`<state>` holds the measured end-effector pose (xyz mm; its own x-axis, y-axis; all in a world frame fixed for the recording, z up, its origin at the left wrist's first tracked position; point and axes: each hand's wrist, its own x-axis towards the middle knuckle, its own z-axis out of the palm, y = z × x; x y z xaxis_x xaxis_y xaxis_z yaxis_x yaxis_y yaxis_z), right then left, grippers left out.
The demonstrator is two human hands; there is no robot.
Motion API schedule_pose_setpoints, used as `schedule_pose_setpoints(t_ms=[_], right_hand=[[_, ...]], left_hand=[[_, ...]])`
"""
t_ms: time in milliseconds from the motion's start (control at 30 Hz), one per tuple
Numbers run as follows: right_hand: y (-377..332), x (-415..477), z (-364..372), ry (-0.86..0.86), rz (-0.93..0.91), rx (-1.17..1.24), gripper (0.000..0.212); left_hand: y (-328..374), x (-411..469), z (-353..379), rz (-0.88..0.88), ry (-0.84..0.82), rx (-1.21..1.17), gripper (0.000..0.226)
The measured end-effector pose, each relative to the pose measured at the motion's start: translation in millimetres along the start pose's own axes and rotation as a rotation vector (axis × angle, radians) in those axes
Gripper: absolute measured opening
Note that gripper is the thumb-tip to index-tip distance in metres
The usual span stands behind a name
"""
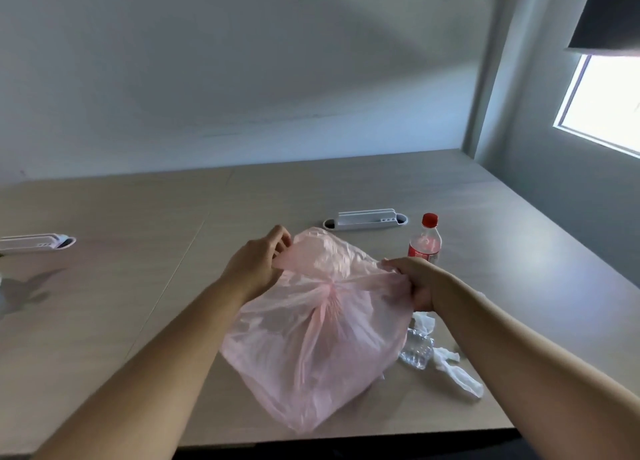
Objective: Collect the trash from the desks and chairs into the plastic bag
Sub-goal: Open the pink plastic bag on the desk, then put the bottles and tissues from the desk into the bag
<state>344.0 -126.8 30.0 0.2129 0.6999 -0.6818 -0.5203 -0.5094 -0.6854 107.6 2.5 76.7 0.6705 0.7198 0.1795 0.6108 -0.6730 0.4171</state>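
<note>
Head view: a pink plastic bag [311, 338] lies crumpled on the wooden desk [121, 286], near its front edge. At the bag's upper left corner the left hand [258, 265] pinches the rim with curled fingers; at its upper right the right hand [412, 279] grips the edge. Just behind the bag's right side stands a red-capped cola bottle [425, 241]. Right of the bag lie a crushed clear bottle [417, 350] and white tissue [457, 373]. Behind the bag sits a white cable tray [365, 219].
</note>
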Motion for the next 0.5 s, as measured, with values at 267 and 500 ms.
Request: schedule_pose_setpoints(t_ms=[267, 500], right_hand=[[-15, 19, 17, 0.21, -0.222, -0.097, 0.019], [-5, 26, 18, 0.365, -0.598, -0.933, 0.022]], left_hand=[[-12, 3, -20, 0.023, 0.105, -0.307, 0.031], [0, 16, -37, -0.111, 0.201, 0.261, 0.03]])
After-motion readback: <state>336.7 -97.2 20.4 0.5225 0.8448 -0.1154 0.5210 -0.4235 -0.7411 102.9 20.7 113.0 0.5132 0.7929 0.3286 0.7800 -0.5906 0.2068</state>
